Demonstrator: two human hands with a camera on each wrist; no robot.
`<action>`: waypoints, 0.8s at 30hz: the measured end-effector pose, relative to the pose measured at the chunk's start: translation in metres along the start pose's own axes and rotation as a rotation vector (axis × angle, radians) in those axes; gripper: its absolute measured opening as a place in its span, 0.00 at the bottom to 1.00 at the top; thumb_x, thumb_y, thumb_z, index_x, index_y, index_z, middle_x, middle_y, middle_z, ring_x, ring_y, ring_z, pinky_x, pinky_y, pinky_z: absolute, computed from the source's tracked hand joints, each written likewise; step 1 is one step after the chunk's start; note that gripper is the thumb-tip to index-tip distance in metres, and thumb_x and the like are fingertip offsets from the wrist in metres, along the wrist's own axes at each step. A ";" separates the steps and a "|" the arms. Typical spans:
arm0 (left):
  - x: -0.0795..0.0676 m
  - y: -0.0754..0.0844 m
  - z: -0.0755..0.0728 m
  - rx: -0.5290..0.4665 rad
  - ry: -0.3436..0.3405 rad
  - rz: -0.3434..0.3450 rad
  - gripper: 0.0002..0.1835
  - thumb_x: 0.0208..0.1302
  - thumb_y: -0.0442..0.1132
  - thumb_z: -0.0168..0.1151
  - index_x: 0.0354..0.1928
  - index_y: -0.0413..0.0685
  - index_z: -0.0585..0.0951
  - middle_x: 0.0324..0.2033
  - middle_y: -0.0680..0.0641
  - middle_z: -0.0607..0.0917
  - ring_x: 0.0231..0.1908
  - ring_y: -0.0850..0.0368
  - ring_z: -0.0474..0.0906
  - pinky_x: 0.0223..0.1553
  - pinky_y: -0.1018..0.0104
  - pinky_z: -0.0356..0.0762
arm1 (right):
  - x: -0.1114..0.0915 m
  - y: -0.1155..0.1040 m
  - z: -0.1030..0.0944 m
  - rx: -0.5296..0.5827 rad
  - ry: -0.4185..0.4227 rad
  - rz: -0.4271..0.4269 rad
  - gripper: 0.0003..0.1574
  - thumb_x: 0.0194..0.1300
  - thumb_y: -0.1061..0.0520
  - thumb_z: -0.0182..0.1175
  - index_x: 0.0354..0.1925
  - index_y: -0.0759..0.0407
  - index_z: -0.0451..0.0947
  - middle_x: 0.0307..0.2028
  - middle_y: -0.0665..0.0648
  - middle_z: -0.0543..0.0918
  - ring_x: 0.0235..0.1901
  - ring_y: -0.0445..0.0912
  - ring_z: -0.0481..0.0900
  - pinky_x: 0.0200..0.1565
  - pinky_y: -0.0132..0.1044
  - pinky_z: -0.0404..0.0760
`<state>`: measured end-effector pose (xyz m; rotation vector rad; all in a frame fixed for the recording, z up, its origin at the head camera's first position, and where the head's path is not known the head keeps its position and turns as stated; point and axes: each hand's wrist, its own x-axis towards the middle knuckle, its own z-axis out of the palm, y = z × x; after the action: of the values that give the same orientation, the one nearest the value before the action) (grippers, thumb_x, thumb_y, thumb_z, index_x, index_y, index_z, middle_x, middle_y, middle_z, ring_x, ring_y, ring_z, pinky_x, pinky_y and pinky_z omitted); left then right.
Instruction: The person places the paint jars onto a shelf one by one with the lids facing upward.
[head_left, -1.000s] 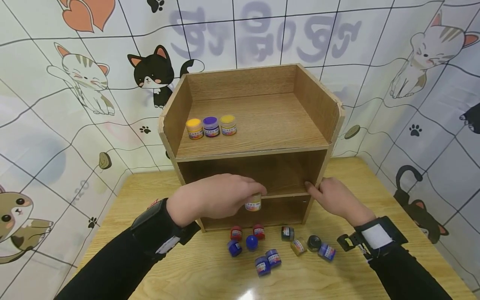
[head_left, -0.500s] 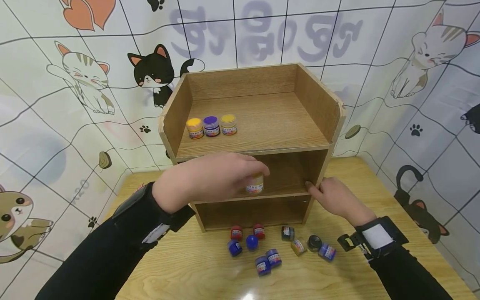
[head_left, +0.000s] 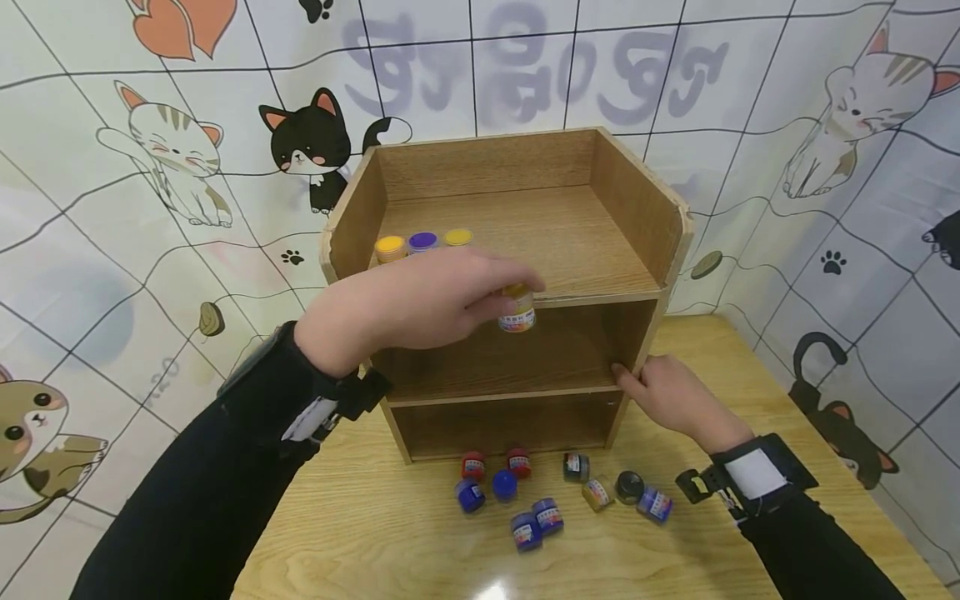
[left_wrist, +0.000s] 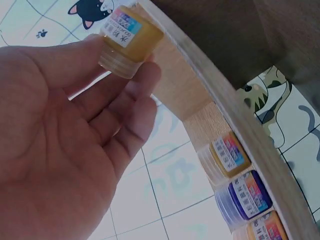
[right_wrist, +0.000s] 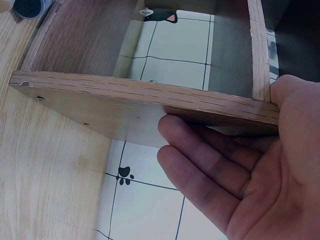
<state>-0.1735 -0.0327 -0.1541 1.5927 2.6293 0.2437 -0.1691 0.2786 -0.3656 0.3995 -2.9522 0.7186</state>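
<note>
My left hand (head_left: 431, 296) pinches a small yellow paint jar (head_left: 517, 317) between thumb and fingers, just in front of the top board of a wooden shelf (head_left: 525, 296). In the left wrist view that paint jar (left_wrist: 135, 37) shows a printed label and a clear lid part. Three jars stand in a row on the top board: an orange-yellow jar (head_left: 390, 247), a purple jar (head_left: 423, 242) and a yellow jar (head_left: 458, 237). The left hand partly hides them in the head view. My right hand (head_left: 678, 400) grips the shelf's right side panel (right_wrist: 150, 95), thumb inside and fingers outside.
On the table before the shelf lie several more jars: red jars (head_left: 518, 462), blue jars (head_left: 526, 531), a black jar (head_left: 628, 487), a dark jar (head_left: 575, 467) and a yellowish jar (head_left: 597, 492). A cat-patterned wall covering (head_left: 247, 267) stands behind the table (head_left: 360, 533).
My left hand has lifted the yellow paint jar from in front of the bottom compartment, past the middle one, to the top board's front edge. The right hand stays on the side panel.
</note>
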 end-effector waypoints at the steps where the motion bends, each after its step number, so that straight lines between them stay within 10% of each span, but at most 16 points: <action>1: 0.001 -0.002 -0.002 -0.002 0.009 0.008 0.17 0.74 0.41 0.47 0.62 0.50 0.71 0.52 0.53 0.79 0.51 0.63 0.73 0.57 0.64 0.71 | 0.000 0.000 0.000 0.000 0.004 -0.004 0.29 0.75 0.47 0.42 0.43 0.66 0.81 0.22 0.51 0.76 0.16 0.41 0.64 0.19 0.35 0.61; 24: 0.038 -0.036 -0.020 0.202 0.102 -0.136 0.19 0.72 0.38 0.49 0.62 0.49 0.73 0.57 0.48 0.79 0.57 0.49 0.69 0.61 0.53 0.64 | 0.000 -0.001 -0.001 -0.011 -0.001 -0.001 0.29 0.75 0.46 0.41 0.31 0.61 0.81 0.14 0.47 0.63 0.14 0.40 0.60 0.19 0.34 0.59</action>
<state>-0.2256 -0.0181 -0.1388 1.4805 2.9087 0.0550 -0.1685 0.2781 -0.3642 0.4000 -2.9551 0.7024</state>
